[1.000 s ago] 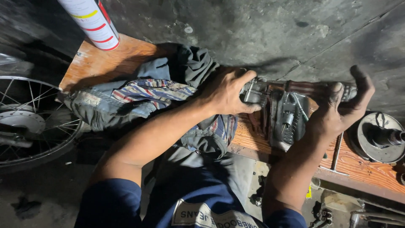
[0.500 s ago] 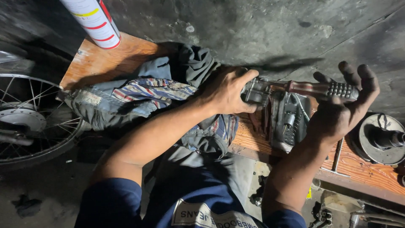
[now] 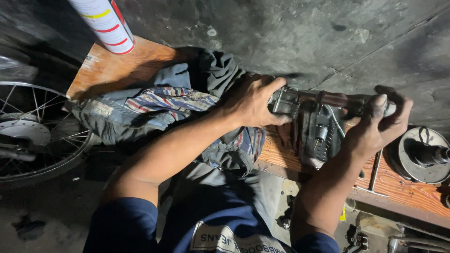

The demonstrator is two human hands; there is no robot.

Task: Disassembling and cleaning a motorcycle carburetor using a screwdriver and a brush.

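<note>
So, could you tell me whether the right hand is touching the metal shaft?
Touching. The head view shows the right hand with fingers curled over the end of the metal shaft, hiding its tip.

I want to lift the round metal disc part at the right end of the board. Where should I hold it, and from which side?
Probably by the dark hub rising from the disc's middle, fingers coming from above: the disc lies flat on the wooden board, so its thin rim gives little grip.
</note>
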